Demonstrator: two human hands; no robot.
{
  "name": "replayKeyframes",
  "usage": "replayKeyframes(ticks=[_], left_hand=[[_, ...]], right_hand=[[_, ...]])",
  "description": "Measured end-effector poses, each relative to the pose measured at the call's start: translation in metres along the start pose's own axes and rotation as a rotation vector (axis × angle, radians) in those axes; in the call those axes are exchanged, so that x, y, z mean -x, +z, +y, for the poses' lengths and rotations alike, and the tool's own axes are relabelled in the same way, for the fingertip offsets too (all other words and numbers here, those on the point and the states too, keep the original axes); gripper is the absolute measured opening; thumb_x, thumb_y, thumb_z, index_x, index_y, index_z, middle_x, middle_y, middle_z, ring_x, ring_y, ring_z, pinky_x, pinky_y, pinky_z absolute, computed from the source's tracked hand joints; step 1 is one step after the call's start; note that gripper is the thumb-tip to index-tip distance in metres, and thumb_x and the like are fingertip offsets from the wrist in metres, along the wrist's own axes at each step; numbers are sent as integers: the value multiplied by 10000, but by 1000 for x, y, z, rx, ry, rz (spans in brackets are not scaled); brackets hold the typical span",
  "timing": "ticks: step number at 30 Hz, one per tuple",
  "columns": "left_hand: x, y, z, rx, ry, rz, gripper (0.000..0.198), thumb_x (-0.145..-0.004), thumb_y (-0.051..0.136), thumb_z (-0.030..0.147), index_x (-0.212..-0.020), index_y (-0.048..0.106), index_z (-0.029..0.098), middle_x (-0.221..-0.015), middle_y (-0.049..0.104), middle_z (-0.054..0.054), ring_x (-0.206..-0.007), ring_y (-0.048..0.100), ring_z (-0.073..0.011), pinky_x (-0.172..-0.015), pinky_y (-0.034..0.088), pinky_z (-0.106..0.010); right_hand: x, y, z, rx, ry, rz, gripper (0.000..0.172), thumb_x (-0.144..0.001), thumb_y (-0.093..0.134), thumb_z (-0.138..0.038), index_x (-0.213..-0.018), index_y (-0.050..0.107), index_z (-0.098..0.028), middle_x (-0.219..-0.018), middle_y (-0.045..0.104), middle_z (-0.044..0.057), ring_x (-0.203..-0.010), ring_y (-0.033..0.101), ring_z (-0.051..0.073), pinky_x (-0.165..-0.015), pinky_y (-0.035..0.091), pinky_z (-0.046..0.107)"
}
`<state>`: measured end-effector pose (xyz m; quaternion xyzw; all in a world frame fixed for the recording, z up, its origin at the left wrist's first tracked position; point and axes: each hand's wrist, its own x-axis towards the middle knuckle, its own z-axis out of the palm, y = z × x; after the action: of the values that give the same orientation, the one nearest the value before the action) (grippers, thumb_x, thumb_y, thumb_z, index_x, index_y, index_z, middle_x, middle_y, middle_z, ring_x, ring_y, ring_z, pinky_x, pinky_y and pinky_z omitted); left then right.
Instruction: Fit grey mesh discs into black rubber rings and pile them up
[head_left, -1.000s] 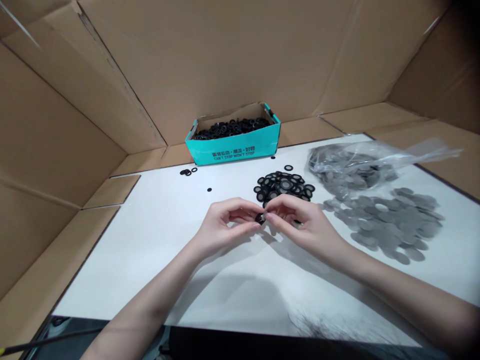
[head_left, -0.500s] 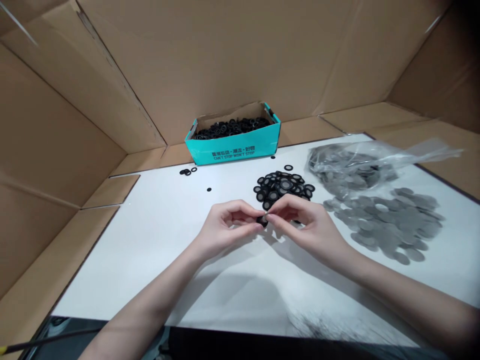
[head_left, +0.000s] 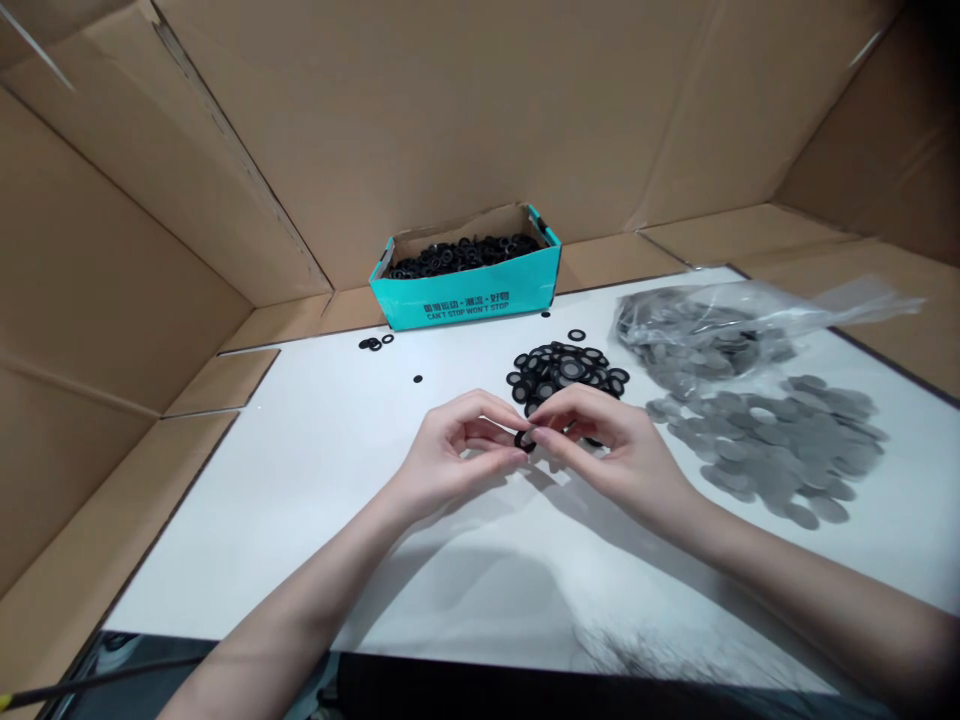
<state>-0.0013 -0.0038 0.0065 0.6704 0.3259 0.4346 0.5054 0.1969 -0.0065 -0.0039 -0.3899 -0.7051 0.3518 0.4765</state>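
Between my fingertips, over the white board, is a small black rubber ring (head_left: 520, 440). My left hand (head_left: 461, 445) pinches the ring by its left side, thumb below and index finger above. My right hand (head_left: 611, 440) is closed at the ring's right side, thumb and index finger together on a small grey disc (head_left: 529, 435) that is mostly hidden by the fingertips. Just beyond my hands lies a heap of black rings with grey discs in them (head_left: 570, 370). To the right of my right hand spreads a pile of loose grey discs (head_left: 787, 445).
A turquoise box (head_left: 465, 305) full of black rings stands at the back. A clear plastic bag (head_left: 705, 330) of grey discs lies at the back right. Several loose black rings (head_left: 375, 344) are at the back left. Cardboard walls (head_left: 480, 110) surround the white board (head_left: 300, 480).
The ring has tilted slightly between my fingertips, so that more of its opening shows. My right fingers have shifted a little at its edge; both arms keep their place.
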Motion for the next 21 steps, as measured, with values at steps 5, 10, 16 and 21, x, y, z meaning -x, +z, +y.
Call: replayKeyframes(ticks=[5,10,16,21], left_hand=[[1,1,0,-6,12,9,120,-785,773,168,-878,698,160,-942,683,-54,-826,674,-119,-714,578,-203],[2,1,2,-23,-34,19,168,-783,781,212,-908,685,155,-973,694,-59,-793,685,-119,-714,582,-213],[1,2,7,-91,-59,20,162,-857,695,241,-990,677,152,-894,699,-48,-802,677,-125,-712,550,-210],[1,3,6,-111,-37,33,179,-849,683,189,-1025,676,155,-857,675,-35,-770,659,-112,-682,546,-195]], right_hand=[[-2,-1,-1,-13,31,-94,162,-902,606,-327,-826,670,-199,-763,677,39,-686,649,163,-562,508,259],[-3,-2,-2,16,14,-141,198,-930,573,-305,-779,641,-195,-724,657,28,-663,616,144,-558,477,242],[-1,-1,2,129,-171,-163,170,-926,563,-199,-762,605,-188,-696,603,9,-622,542,116,-565,424,237],[0,-2,2,113,-133,-172,137,-927,579,-207,-800,624,-180,-728,628,16,-642,565,117,-569,436,233]])
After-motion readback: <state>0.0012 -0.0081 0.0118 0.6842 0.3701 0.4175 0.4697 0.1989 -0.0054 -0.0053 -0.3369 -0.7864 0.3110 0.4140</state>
